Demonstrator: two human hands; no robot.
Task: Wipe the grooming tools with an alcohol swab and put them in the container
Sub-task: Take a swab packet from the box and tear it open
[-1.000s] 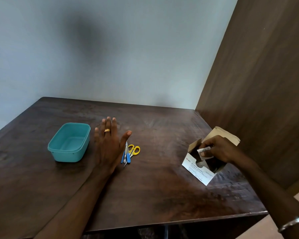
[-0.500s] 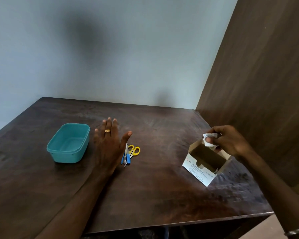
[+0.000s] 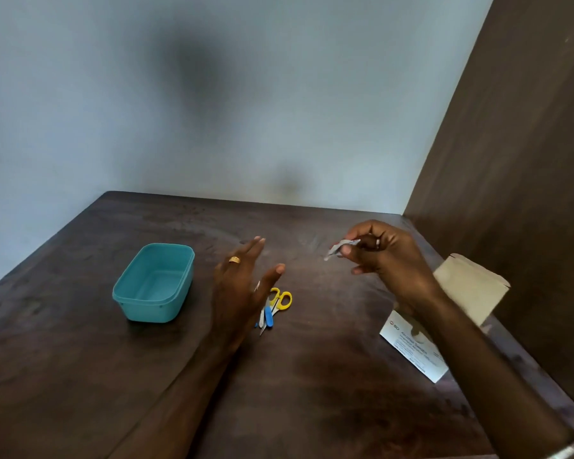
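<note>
A small pile of grooming tools lies at the table's middle: yellow-handled scissors (image 3: 280, 299) and a blue-handled tool (image 3: 268, 318) beside a thin metal one. My left hand (image 3: 239, 286) is lifted just above and left of them, open, fingers spread, partly hiding the pile. My right hand (image 3: 385, 256) is raised over the table to the right and pinches a small alcohol swab packet (image 3: 342, 248) between thumb and fingers. The teal plastic container (image 3: 154, 283) stands empty to the left of the tools.
The opened white swab box (image 3: 415, 349) with its brown flap up sits near the table's right edge, partly behind my right forearm. A brown wooden panel (image 3: 517, 160) rises along the right side. A pale wall stands behind the dark wooden table (image 3: 80, 359).
My right hand pulled a swab packet out of the box and carried it up and left over the table. My left hand lifted off the table and tilted.
</note>
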